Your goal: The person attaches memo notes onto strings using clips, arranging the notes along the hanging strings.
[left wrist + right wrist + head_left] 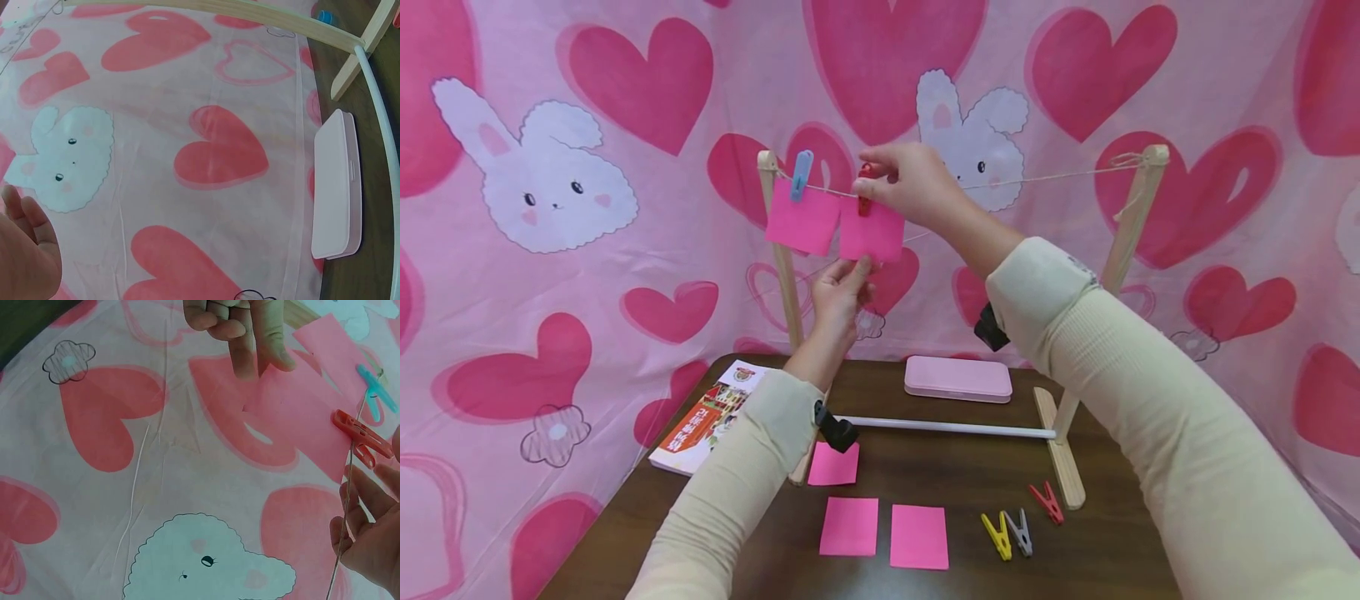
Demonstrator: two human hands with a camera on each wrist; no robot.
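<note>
A pink paper square (871,233) hangs at the string (1037,178) under a red clothespin (864,190). My right hand (917,185) pinches that clothespin from above; the right wrist view shows the red clothespin (361,433) across the string and the paper's top edge. My left hand (841,293) pinches the paper's lower edge between thumb and fingers, as the right wrist view also shows. Just to the left, another pink square (801,223) hangs from a blue clothespin (801,175). In the left wrist view only part of my left hand (28,256) shows.
Wooden posts (1133,218) hold the string, with a white bar (947,427) low between them. On the table lie pink squares (848,527), a yellow clothespin (997,536), a grey one (1019,532), another red one (1047,502), a pink case (958,378) and a book (700,429).
</note>
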